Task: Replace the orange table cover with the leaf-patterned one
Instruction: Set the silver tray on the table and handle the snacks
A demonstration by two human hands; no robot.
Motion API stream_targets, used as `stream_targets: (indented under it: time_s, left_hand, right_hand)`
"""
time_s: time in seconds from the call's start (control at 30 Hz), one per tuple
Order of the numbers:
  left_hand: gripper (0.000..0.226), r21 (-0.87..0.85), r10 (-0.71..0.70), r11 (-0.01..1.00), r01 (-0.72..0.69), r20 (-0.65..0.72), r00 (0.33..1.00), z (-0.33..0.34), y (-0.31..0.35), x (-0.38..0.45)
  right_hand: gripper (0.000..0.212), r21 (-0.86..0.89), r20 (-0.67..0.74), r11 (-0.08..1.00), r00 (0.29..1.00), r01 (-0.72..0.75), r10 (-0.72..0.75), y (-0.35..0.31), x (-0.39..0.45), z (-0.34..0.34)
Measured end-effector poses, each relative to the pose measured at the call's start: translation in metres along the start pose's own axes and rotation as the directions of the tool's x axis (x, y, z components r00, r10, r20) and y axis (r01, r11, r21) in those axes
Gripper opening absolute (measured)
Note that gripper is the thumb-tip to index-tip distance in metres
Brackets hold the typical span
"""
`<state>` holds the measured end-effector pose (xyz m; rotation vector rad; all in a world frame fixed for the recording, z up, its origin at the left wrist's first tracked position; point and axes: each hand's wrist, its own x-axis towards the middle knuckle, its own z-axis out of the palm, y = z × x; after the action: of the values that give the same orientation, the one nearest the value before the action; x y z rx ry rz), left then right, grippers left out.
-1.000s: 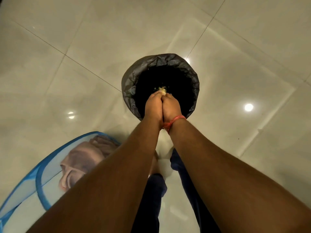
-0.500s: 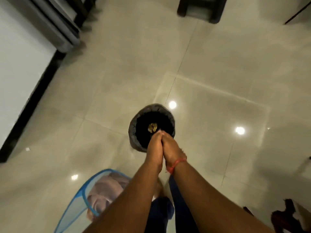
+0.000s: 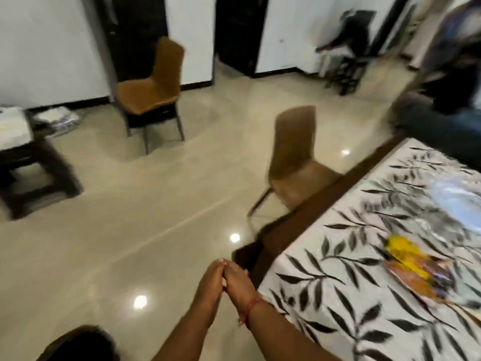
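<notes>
Item 1: my left hand (image 3: 211,281), at 6 o'clock in the view, palm pressed flat against my right hand (image 3: 238,282), fingers straight and together. Nothing shows between the palms; whether anything is held there I cannot tell.

Item 2: a red thread band (image 3: 250,307) on my right wrist.

Item 3: the leaf-patterned table cover (image 3: 364,269), white with black leaf sprays, lying spread on the table at 3 to 5 o'clock. Its near corner is just beside my right wrist. The table's dark brown edge (image 3: 299,217) shows along the cover's left side.

Item 4: a yellow and orange bundle (image 3: 416,267) on the cover at 4 o'clock (too blurred to name).

Item 5: a pale shiny patch (image 3: 458,204) on the cover at 3 o'clock, likewise blurred.

Item 6: one brown chair (image 3: 294,162) at 1 o'clock, its seat close to the table edge.

Item 7: a second brown chair (image 3: 153,87) at 11 o'clock, standing apart near the white wall.

Item 8: a dark low stand (image 3: 33,173) at 9 o'clock.

Item 9: glossy beige tile floor (image 3: 130,217) under all.
</notes>
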<state>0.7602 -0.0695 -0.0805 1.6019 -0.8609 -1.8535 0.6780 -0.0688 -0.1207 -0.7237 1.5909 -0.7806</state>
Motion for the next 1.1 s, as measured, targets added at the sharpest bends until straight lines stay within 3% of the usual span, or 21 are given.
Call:
stream_targets:
  time_s: [0.03,0.1,0.23,0.3,0.5,0.73,0.9,1.03,1.1]
  left_hand:
    - [0.022,-0.019,0.041,0.999,-0.040,0.073,0.996,0.036,0.005,-0.005]
    - [0.023,0.044,0.063,0.997,-0.067,0.094,0.994,0.089,0.003,-0.007]
    - [0.030,0.095,0.115,0.986,-0.140,0.230,0.966,0.222,-0.024,-0.038]
    - [0.031,0.152,0.141,0.970,-0.188,0.277,0.951,0.278,-0.048,-0.057]
    - [0.035,0.275,0.039,0.950,-0.148,0.364,0.931,0.434,-0.111,-0.112]
    - [0.022,0.345,-0.017,0.935,-0.087,0.287,0.958,0.511,-0.137,-0.119]
    - [0.032,0.278,-0.056,0.961,0.014,0.144,0.988,0.552,-0.141,-0.092]
    - [0.032,0.206,-0.052,0.977,0.046,0.027,0.998,0.574,-0.134,-0.072]
    - [0.030,0.156,-0.046,0.987,0.044,0.005,0.999,0.582,-0.130,-0.064]
  right_hand:
    - [0.036,0.045,-0.034,0.998,0.998,0.044,-0.043,0.002,-0.010,-0.032]
    - [0.037,0.103,-0.079,0.994,0.997,0.029,-0.021,-0.011,-0.032,-0.083]
    - [0.035,0.059,-0.175,0.977,0.966,0.203,-0.190,0.018,-0.083,-0.222]
    - [0.033,0.044,-0.211,0.975,0.956,0.220,-0.206,0.044,-0.105,-0.286]
    - [0.026,0.190,-0.294,0.970,0.951,0.151,-0.090,0.113,-0.172,-0.440]
    - [0.026,0.287,-0.310,0.956,0.950,0.063,0.031,0.157,-0.192,-0.511]
    - [0.022,0.215,-0.354,0.976,0.931,-0.012,0.089,0.163,-0.191,-0.549]
    - [0.045,0.162,-0.380,0.985,0.918,-0.061,0.119,0.161,-0.178,-0.582]
    - [0.045,0.201,-0.376,0.977,0.915,-0.074,0.146,0.158,-0.169,-0.597]
